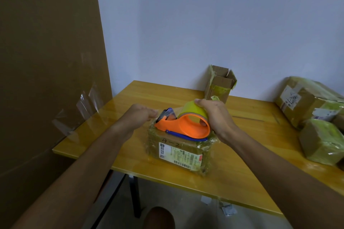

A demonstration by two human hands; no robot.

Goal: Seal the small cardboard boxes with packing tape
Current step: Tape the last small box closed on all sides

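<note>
Box (178, 149), tape-wrapped, lies mid-bench (119, 147) under my dispenser (183, 126), my right hand (216, 115) in a clamped grip on its tape roll (193, 110), my left hand (139, 115) loose-fingered at the box's far left corner.

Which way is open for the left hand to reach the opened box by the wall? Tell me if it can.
Probably yes. The left hand rests at the front of the tape dispenser; the opened box stands behind. The dispenser and the right hand sit between, but the wooden table to their left looks free.
</note>
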